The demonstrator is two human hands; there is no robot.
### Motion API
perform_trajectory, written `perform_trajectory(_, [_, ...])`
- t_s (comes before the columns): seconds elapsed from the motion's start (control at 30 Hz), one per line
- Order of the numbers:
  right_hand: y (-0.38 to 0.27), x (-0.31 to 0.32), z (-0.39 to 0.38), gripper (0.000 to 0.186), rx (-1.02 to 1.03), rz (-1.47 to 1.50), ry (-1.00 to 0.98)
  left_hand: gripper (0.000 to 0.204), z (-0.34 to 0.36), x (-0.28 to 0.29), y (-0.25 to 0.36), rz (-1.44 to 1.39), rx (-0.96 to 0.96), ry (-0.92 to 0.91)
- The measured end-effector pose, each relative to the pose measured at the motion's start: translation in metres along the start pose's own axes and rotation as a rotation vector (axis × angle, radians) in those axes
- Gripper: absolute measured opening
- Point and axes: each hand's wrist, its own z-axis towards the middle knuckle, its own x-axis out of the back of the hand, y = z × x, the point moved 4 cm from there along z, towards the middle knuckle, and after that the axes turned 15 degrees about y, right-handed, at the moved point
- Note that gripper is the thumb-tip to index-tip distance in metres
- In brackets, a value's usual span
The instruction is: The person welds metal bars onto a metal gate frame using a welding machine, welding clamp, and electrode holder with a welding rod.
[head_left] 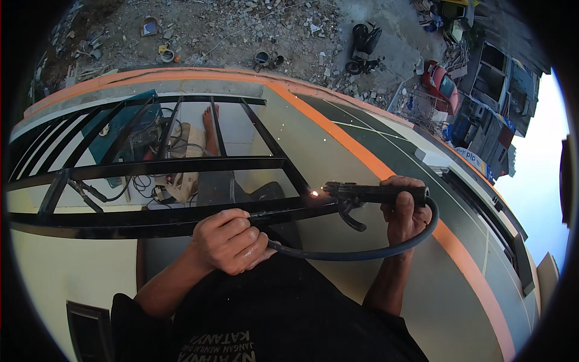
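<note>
My right hand (405, 211) is closed around the handle of a black welding electrode holder (368, 193), its jaws pointing left. A bright glowing spot (314, 193) shows just off the jaws, at a joint of the black metal frame (223, 163); small sparks fly above it. From the holder's rear, a thick dark cable (374, 254) loops down and back to my left hand (229, 241). That hand is closed, with the cable at its lower side, and rests by the frame's near bar. A thin greyish strip lies beside its thumb; I cannot tell whether it is held.
Behind the bars are a bare foot (210, 130), a tan bag (186, 187) and tangled cables. A clamp-like tool (84, 196) hangs on the frame at left. Past the orange-edged wall (338, 130), far below, are rubble, a motorcycle (363, 48) and a red car (440, 87).
</note>
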Motion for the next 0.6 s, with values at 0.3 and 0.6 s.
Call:
perform_trajectory(0.3, [0.0016, 0.0016, -0.0032, 0.027, -0.046, 0.017, -0.042, 0.017, 0.005, -0.0018, 0.0029, 0.001, -0.017, 0.013])
perform_trajectory(0.6, [0.0039, -0.0031, -0.0062, 0.028, -0.063, 0.007, -0.049, 0.016, 0.0001, 0.0013, 0.0002, -0.022, -0.004, 0.003])
